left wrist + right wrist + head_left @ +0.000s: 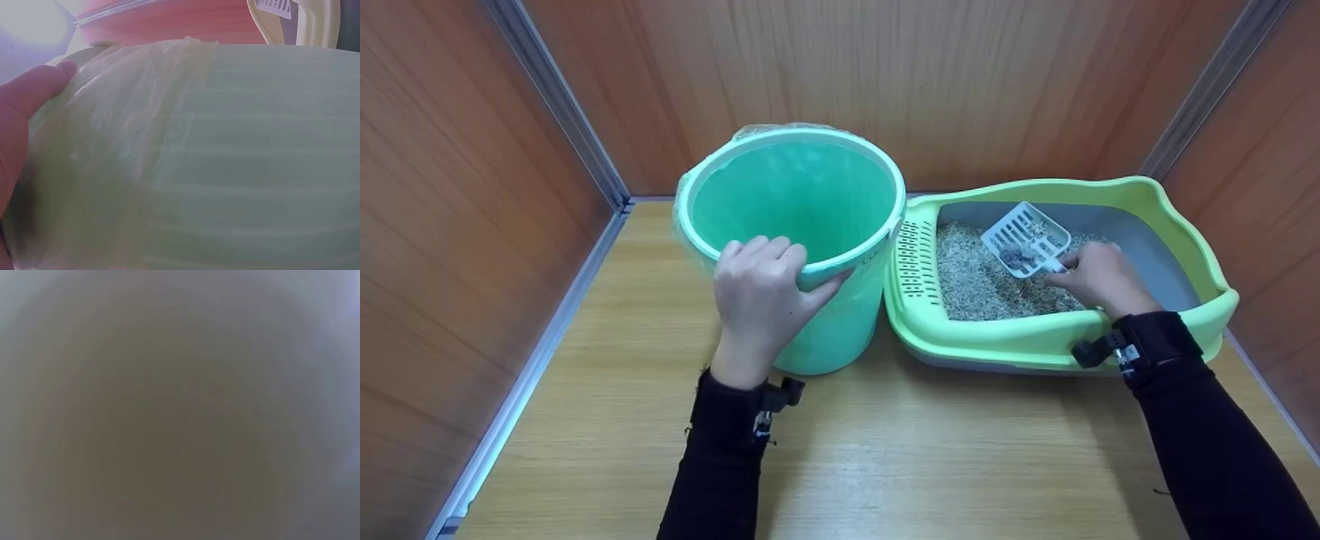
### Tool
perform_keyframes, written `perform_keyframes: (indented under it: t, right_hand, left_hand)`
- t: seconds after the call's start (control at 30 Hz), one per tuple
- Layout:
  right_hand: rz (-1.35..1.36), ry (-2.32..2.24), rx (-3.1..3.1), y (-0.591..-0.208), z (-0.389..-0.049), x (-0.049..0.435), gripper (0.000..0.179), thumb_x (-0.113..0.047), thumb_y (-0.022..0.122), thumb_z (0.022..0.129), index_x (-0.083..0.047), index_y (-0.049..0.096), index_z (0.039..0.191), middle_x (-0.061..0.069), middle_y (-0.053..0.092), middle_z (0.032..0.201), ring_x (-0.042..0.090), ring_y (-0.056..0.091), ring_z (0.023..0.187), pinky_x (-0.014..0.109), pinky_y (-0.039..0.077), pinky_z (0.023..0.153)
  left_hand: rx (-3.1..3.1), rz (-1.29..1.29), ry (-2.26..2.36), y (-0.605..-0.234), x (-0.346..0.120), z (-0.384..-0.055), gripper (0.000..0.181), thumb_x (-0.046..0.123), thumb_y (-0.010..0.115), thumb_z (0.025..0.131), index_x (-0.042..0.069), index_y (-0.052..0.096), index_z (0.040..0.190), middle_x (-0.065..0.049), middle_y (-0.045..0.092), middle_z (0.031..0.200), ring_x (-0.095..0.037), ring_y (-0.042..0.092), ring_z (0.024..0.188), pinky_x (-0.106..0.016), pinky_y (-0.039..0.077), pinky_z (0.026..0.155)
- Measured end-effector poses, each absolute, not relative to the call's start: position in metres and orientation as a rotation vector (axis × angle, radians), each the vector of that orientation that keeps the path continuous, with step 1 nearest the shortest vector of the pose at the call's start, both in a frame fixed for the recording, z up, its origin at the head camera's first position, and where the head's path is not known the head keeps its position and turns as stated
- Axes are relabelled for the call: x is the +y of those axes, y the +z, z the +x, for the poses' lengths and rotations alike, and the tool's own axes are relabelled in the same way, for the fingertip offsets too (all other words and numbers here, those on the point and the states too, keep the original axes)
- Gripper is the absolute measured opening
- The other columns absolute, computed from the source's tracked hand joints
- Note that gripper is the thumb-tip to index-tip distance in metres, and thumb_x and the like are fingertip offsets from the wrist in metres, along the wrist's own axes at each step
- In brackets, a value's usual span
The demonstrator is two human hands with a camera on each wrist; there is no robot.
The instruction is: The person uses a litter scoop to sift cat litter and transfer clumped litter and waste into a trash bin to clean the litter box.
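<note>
My left hand (761,300) grips the near rim of a mint-green trash bin (832,330), fingers over the rim and thumb along its outside. A thin clear liner (129,124) is folded over the rim, as the left wrist view shows. With my right hand (1106,277) I hold a white slotted litter scoop (1026,234) by its handle, above the grey litter (975,277). A dark grey clump (1015,256) lies in the scoop. The litter fills a green and grey litter box (1005,330). Nothing can be made out in the blurred right wrist view.
The bin and the litter box stand side by side on a wooden tabletop (885,450). Wood-grain panels (960,90) with metal edging rise at the back and both sides. A perforated ledge (919,262) forms the box's left end, beside the bin.
</note>
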State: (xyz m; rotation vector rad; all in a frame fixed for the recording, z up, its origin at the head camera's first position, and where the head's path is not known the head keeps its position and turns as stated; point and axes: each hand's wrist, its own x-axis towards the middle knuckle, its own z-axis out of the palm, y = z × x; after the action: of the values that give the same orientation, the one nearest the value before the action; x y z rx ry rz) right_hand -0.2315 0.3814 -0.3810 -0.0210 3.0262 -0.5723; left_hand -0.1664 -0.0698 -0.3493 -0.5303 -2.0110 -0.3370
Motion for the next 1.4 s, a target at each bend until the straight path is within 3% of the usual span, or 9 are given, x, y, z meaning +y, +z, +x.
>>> perform_keyframes:
  t: [0.23,0.43,0.73,1.0,1.13,1.4]
  right_hand:
    - [-0.013,-0.604,2.986,-0.381,-0.235,0.383,0.053,-0.04,0.071,0.094,0.007,0.071,0.119,0.024,0.07,0.108,0.029,0.059,0.082,0.035,0.04,0.067]
    - [-0.015,-0.652,2.955,-0.383,-0.238,0.384,0.047,-0.039,0.07,0.095,0.005,0.075,0.11,0.011,0.071,0.086,0.021,0.056,0.066,0.034,0.04,0.061]
    - [0.014,-0.736,2.954,-0.383,-0.238,0.387,0.05,-0.041,0.07,0.096,0.007,0.074,0.11,0.021,0.069,0.094,0.021,0.057,0.068,0.033,0.044,0.057]
    - [0.046,-0.823,2.96,-0.377,-0.238,0.386,0.052,-0.044,0.066,0.097,0.007,0.072,0.109,0.021,0.068,0.099,0.019,0.056,0.067,0.032,0.043,0.056]
    - [0.067,-0.855,2.979,-0.363,-0.237,0.383,0.059,-0.05,0.066,0.096,0.006,0.072,0.112,0.02,0.07,0.098,0.019,0.057,0.069,0.033,0.043,0.059]
    - [0.006,-0.863,2.895,-0.291,-0.225,0.367,0.067,-0.063,0.069,0.09,-0.003,0.073,0.117,0.004,0.07,0.084,0.012,0.05,0.053,0.03,0.041,0.046]
  left_hand:
    - [-2.022,-0.53,-0.33,-0.35,-0.07,-0.167,0.062,0.061,0.074,0.086,0.01,0.052,0.06,-0.003,0.047,0.057,-0.025,0.046,0.055,-0.039,0.035,0.058]
    - [-2.012,-0.528,-0.335,-0.349,-0.07,-0.166,0.062,0.061,0.075,0.085,0.01,0.051,0.059,-0.003,0.046,0.057,-0.025,0.046,0.055,-0.039,0.035,0.057]
    - [-2.028,-0.533,-0.329,-0.349,-0.071,-0.166,0.063,0.063,0.075,0.085,0.009,0.054,0.06,-0.004,0.049,0.057,-0.025,0.048,0.055,-0.039,0.036,0.058]
    - [-2.036,-0.527,-0.33,-0.348,-0.071,-0.165,0.062,0.063,0.073,0.086,0.009,0.055,0.06,-0.003,0.049,0.057,-0.024,0.048,0.056,-0.038,0.036,0.058]
    - [-2.045,-0.524,-0.325,-0.349,-0.072,-0.163,0.062,0.063,0.071,0.088,0.01,0.056,0.061,-0.003,0.049,0.057,-0.024,0.048,0.056,-0.038,0.036,0.059]
    - [-2.045,-0.53,-0.304,-0.348,-0.071,-0.165,0.062,0.063,0.07,0.088,0.01,0.055,0.061,-0.002,0.049,0.057,-0.023,0.048,0.056,-0.038,0.036,0.058]
